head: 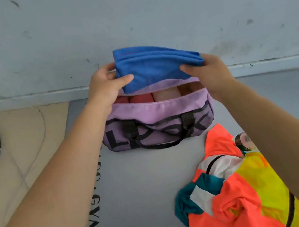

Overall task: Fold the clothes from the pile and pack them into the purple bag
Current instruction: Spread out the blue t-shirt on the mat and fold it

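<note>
While both arms reach forward, I see my left hand [106, 86] pinching 1 end of the folded blue cloth garment [154, 65], thumb on top, and my right hand [207, 73] gripping the other end. It hangs just above the open mouth of the purple fabric duffel bag [155, 120], lettered "LOOK" in black. Rolled clothes fill the bag. "GYM" reads on the grey floor mat [138, 194], beside the bright pile of clothes [234, 188].
</note>
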Action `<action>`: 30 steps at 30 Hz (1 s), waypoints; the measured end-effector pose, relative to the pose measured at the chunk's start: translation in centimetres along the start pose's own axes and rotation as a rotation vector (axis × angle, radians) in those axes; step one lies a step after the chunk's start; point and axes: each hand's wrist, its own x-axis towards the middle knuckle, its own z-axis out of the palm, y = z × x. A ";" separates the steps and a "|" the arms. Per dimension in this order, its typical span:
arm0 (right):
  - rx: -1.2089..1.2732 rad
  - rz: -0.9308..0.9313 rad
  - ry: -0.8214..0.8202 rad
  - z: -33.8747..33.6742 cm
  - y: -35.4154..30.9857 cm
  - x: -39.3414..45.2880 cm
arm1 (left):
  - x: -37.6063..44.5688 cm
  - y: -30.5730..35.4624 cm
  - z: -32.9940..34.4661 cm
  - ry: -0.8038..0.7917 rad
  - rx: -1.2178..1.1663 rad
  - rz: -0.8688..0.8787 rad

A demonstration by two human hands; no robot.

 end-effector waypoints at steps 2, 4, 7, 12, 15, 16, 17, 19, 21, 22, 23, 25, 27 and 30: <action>-0.210 -0.052 -0.028 0.5 0.4 1.5 | 1.2 -1.0 0.0 0.019 0.157 -0.003; -0.398 -0.046 -0.107 1.0 2.1 2.5 | 1.7 -2.7 -0.1 -0.015 0.363 -0.048; -0.656 -0.033 -0.243 1.6 4.7 3.1 | 1.9 -5.3 -0.6 -0.132 0.643 -0.127; -0.804 0.055 -0.531 1.7 5.7 3.2 | 1.9 -6.8 -1.0 -0.388 0.793 -0.200; -0.750 0.031 -0.545 1.1 5.7 2.9 | 1.2 -7.2 -1.6 -0.371 0.627 -0.182; -0.753 0.035 -0.559 0.9 5.7 2.9 | 0.9 -7.2 -1.8 -0.363 0.664 -0.161; -0.789 0.046 -0.581 0.7 5.7 2.8 | 0.7 -7.4 -1.8 -0.371 0.737 -0.150; -0.923 0.082 -0.628 0.8 6.1 2.9 | 0.6 -7.8 -1.5 -0.417 0.912 -0.152; -1.050 0.099 -0.638 1.5 6.6 2.9 | 0.8 -8.0 -1.0 -0.435 1.024 -0.175; -1.071 0.080 -0.621 1.9 6.8 2.9 | 0.9 -8.1 -0.7 -0.421 1.067 -0.184; -1.068 0.048 -0.588 2.3 7.1 2.8 | 0.9 -8.1 -0.6 -0.392 1.088 -0.182; -1.027 -0.021 -0.469 3.0 7.4 2.8 | 0.9 -8.3 -0.4 -0.282 1.054 -0.145; -0.964 -0.072 -0.358 3.4 7.8 2.9 | 1.0 -8.6 -0.6 -0.159 0.977 -0.072; -0.885 -0.073 -0.322 3.5 8.1 3.0 | 1.1 -8.8 -1.0 -0.123 0.941 -0.011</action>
